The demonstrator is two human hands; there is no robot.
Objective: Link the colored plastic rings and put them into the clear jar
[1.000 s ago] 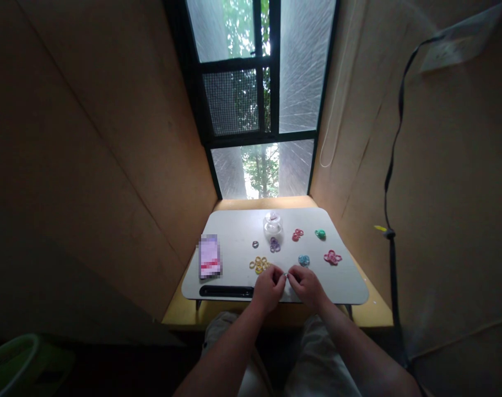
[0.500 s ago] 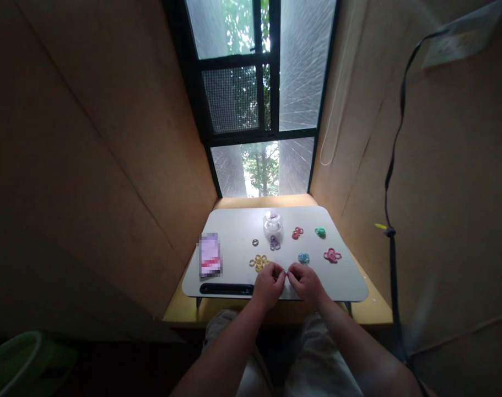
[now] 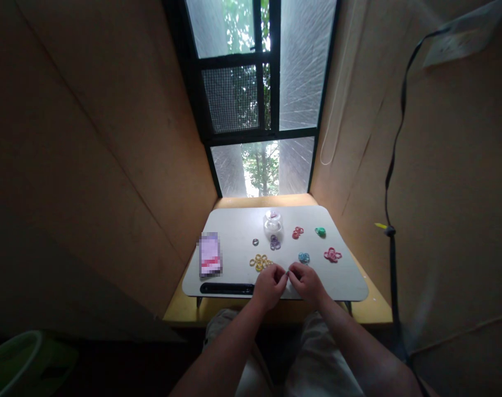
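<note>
My left hand and my right hand meet over the near edge of a white lap table. Both are closed, with fingertips pinched together around something small and dark that I cannot make out. Just beyond my left hand lies a cluster of yellow bands. A small pile of blue bands sits past my right hand. Farther back are purple bands, a single dark ring, red bands, green bands and pink bands.
A clear round jar stands at the table's back middle. On the left lies a blurred purple-and-pink packet. A black slot runs along the near edge. A black cord hangs at right; a green bin is lower left.
My hands have shifted very slightly to the right, still pinched together. The bands, jar and packet stay where they were.
</note>
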